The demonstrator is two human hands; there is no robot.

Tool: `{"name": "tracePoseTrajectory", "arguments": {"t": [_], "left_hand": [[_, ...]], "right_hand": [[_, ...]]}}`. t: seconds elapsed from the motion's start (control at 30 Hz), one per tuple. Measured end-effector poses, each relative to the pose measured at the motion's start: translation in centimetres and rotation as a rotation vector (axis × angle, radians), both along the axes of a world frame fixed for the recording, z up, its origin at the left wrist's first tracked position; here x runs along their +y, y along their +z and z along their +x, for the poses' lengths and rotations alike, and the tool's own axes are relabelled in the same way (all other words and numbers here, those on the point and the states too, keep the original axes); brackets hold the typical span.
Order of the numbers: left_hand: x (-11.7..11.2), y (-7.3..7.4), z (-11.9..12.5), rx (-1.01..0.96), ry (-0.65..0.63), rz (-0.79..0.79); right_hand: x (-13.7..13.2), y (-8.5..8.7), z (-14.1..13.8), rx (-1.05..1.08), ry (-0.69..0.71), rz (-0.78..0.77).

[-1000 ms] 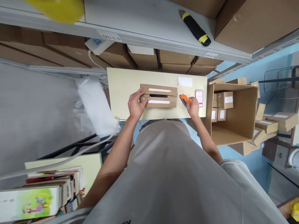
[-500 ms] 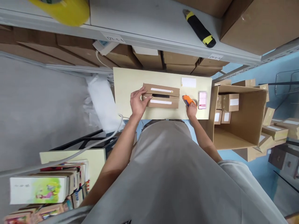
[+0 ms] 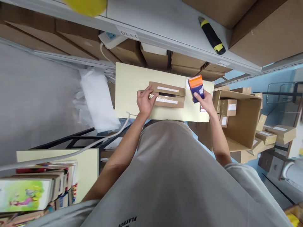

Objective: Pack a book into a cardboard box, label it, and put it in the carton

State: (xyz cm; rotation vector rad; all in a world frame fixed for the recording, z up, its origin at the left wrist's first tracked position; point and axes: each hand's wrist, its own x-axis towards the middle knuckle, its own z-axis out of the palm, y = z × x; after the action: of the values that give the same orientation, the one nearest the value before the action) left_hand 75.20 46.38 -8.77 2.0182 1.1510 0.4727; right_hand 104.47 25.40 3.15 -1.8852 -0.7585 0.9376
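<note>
Far L, a stack of books (image 3: 26, 195) is lying on a cream board (image 3: 90, 167), w/ a white cable (image 3: 71, 155) crossing over it. White packing sheet (image 3: 99, 101) is sitting just L of the cream tabletop (image 3: 129, 82). Your L hand (image 3: 145, 102) is gripping the long cardboard box (image 3: 169, 104) at its L end, fingers on the far flap, thumb at the near one; grip's narrow, closing on the box. The box is resting mid-table, flaps parting around a dark slot, w/ clear tape (image 3: 155, 96) shining at the L end. To its R, a white label (image 3: 187, 84) is peeking out behind the orange-and-blue tape dispenser (image 3: 196, 88), which your R hand (image 3: 205, 101) is holding firmly, thumb across the blue part, apart from the box. A phone (image 3: 203, 109) is showing partly, mostly hidden by that hand. Up on the shelf, a black-and-yellow utility knife (image 3: 211, 36) is lying. Far R, a big open carton (image 3: 245, 123) is holding small boxes (image 3: 228, 107).
</note>
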Motion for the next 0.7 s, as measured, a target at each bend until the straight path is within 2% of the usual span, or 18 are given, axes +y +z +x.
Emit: {"name": "tracePoseTrajectory", "arguments": {"t": [0.07, 0.13, 0.2, 0.27, 0.4, 0.47, 0.57, 0.63, 0.7], "left_hand": [[0.0, -0.1, 0.1, -0.031, 0.001, 0.005], [-0.1, -0.1, 0.0, -0.057, -0.003, -0.003], [-0.1, -0.1, -0.2, -0.077, -0.008, -0.018], [-0.2, -0.1, -0.4, -0.102, -0.018, -0.034], [-0.2, 0.3, -1.1, -0.162, -0.068, -0.061], [-0.2, 0.9, -1.4, -0.195, -0.080, -0.059], [-0.1, 2.3, -1.9, -0.248, -0.023, -0.090], [0.0, 3.0, -1.9, -0.289, 0.022, -0.205], [0.0, 3.5, -1.6, -0.346, 0.021, -0.422]], "right_hand": [[3.4, 3.1, -0.7, 0.077, 0.198, -0.003], [6.8, 4.9, -1.8, 0.140, 0.440, -0.057], [9.7, 5.2, -2.6, 0.191, 0.636, -0.120], [11.8, 4.6, -3.1, 0.200, 0.763, -0.203], [13.4, 2.9, -3.0, 0.174, 0.874, -0.366], [13.5, 2.6, -2.8, 0.166, 0.891, -0.396], [13.4, 2.4, -2.7, 0.138, 0.901, -0.405], [13.4, 2.4, -2.6, 0.129, 0.908, -0.417], [13.4, 2.3, -2.6, 0.129, 0.911, -0.429]]}}
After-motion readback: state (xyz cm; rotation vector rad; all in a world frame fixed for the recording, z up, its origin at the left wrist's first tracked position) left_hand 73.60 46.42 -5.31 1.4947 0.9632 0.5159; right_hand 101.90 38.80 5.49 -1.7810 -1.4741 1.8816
